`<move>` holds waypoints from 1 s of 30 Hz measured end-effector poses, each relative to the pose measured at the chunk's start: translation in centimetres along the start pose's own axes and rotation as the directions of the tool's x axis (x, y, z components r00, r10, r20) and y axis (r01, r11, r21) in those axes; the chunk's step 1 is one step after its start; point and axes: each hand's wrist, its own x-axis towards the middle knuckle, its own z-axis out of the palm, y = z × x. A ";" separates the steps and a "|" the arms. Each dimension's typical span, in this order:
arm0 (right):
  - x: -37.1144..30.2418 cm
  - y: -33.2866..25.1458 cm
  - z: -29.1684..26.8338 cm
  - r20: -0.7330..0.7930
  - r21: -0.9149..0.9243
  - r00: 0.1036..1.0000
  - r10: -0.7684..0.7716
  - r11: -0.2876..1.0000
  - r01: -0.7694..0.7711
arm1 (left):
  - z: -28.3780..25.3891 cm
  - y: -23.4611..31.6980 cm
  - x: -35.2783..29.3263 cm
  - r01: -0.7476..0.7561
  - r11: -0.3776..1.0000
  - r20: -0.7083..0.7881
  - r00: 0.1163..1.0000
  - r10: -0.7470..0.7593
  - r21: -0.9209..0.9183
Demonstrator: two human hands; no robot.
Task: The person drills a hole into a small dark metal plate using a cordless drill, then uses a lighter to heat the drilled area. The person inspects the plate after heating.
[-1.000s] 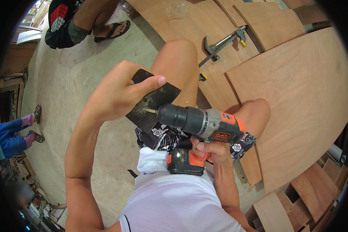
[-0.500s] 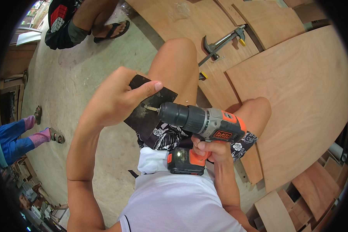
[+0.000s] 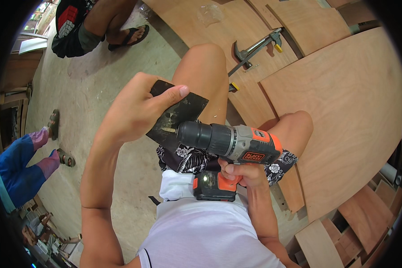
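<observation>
The left hand (image 3: 134,107) is raised in front of the chest, forearm rising steeply from the lower edge of the view, wrist bent so the fingers curl over the top of a dark flat plate (image 3: 176,114). The thumb lies stretched along the plate's upper face and the other fingers wrap behind it, so the hand is closed firmly on the plate and holds it tilted above the left thigh. The right hand (image 3: 241,172) is lower and closer to the body, clenched around the handle of a cordless drill (image 3: 232,143), grey and orange with a black battery at its foot. The drill lies level, its black chuck pointing left, and the short bit (image 3: 169,130) meets the plate's face just beneath the left thumb.

How far the bit has entered the plate is hard to tell, as its tip merges with the dark surface. The plate's far edge is hidden behind the left hand, and the right fingers are partly covered by the drill body.

A hammer (image 3: 254,47) lies on the plywood sheets (image 3: 353,116) spread across the floor beyond the knees. Another person's sandalled foot (image 3: 127,35) rests on the concrete floor (image 3: 85,89) near the top left.
</observation>
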 end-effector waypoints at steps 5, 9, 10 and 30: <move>-0.1 -0.3 -0.3 -0.023 0.036 0.999 -0.047 0.998 0.047 | 0.0 0.1 -0.3 0.020 1.000 0.050 0.999 -0.021 0.024; 0.0 0.0 -0.8 0.003 0.028 0.999 -0.046 0.999 0.046 | -0.1 0.1 -0.7 0.028 1.000 0.079 0.996 -0.029 0.007; 0.0 0.1 -0.9 0.004 0.024 0.999 -0.044 0.999 0.044 | 0.0 -0.1 -0.7 0.031 1.000 0.072 0.997 -0.030 -0.007; 0.3 -0.3 -0.4 0.044 0.011 0.998 -0.034 0.999 0.033 | 0.7 -0.3 -0.3 0.037 0.992 0.016 0.999 -0.035 -0.122</move>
